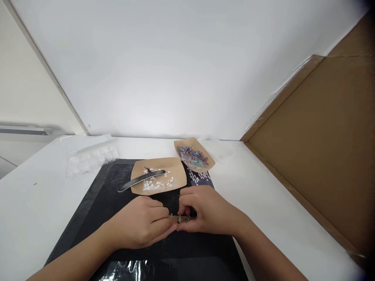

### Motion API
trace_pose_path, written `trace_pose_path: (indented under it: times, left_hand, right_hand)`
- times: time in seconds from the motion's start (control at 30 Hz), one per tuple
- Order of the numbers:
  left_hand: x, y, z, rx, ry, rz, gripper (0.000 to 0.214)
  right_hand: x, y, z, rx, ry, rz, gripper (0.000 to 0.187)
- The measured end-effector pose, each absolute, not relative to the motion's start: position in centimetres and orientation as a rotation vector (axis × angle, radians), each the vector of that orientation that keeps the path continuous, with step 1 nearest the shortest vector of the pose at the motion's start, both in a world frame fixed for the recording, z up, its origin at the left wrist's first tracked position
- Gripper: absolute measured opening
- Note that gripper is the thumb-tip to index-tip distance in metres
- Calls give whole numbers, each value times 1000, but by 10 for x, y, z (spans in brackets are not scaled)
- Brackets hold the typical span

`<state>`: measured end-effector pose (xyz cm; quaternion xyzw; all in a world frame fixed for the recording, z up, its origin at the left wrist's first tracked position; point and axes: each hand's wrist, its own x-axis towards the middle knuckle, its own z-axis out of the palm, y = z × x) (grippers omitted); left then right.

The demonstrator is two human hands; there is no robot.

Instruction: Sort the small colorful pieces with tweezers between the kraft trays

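Pinching in from both sides, the left hand [140,224] and the right hand [208,212] meet over a black mat [96,203] on the white bench [35,195], both curled nearly closed with their fingertips on a small tan piece [181,219]. The fingers cover most of the piece, so only a short brownish strip shows between them and its shape is hard to make out. Just behind the hands lies a brown paper tray [175,173] scattered with white bits [152,183], too small to identify. A long dark tool [140,179] rests across the tray, its left end sticking out over the mat. A second paper tray [179,145] further back holds a blurred heap of coloured bits [191,156]. At the far left sits a clear plastic tray [90,156], faint against the bench. A cardboard panel [322,148] leans at the right, cut off by the picture's edge. Both forearms are cut off at the bottom edge.
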<state>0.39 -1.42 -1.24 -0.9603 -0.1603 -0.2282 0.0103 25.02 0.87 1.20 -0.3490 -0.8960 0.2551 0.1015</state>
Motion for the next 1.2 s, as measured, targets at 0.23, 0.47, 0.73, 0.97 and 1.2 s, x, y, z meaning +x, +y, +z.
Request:
trace_pose_path:
  times: [0.23,0.47,0.73,0.97,1.2]
  left_hand:
    - [5,-16,-12,-2991,-489,-718,22]
    - [6,-15,-11,-2991,-478,-711,18]
    - [5,-13,-9,-3011,-526,-661,7]
    - [6,-12,-9,-3091,-598,-659,12]
    - [6,-13,-11,-3126,-662,-709,13]
  right_hand:
    - [251,9,9,-1023,-2647,759,21]
    - [252,10,10,-1018,-2671,769,25]
    - [252,11,12,-1032,-2672,791,30]
    - [254,13,10,-1018,-2649,843,33]
    - [254,13,11,-1014,-2646,832,39]
